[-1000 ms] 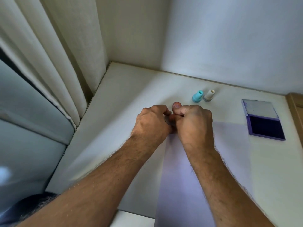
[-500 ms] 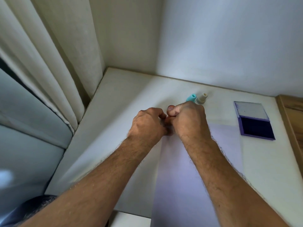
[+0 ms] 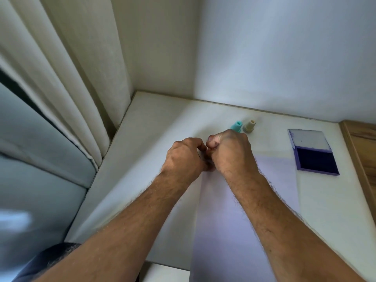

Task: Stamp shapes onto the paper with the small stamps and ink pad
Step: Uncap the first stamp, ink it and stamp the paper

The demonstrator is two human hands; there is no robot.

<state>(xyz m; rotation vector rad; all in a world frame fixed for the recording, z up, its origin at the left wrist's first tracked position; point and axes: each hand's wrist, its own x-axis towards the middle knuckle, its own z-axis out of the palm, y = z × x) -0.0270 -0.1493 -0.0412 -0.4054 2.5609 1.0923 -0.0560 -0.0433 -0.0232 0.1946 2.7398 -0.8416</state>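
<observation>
Working both fists together at the top left corner of the pale lilac paper (image 3: 244,210), the person has whatever they hold hidden from view.

The left hand (image 3: 184,156) and right hand (image 3: 231,152) are curled tight and touching, seemingly around a small stamp, though the object itself cannot be made out, so the grip is a judgement. A teal stamp (image 3: 236,126) and a beige stamp (image 3: 249,126) stand upright just beyond the right knuckles, and the open ink pad (image 3: 316,159) lies well apart to the right on the white table (image 3: 154,123). Risks from here: nothing pins the sheet, so a press at its corner could skid it and smear the mark; the right knuckles could topple the teal stamp; inked fingers could smudge the paper.
</observation>
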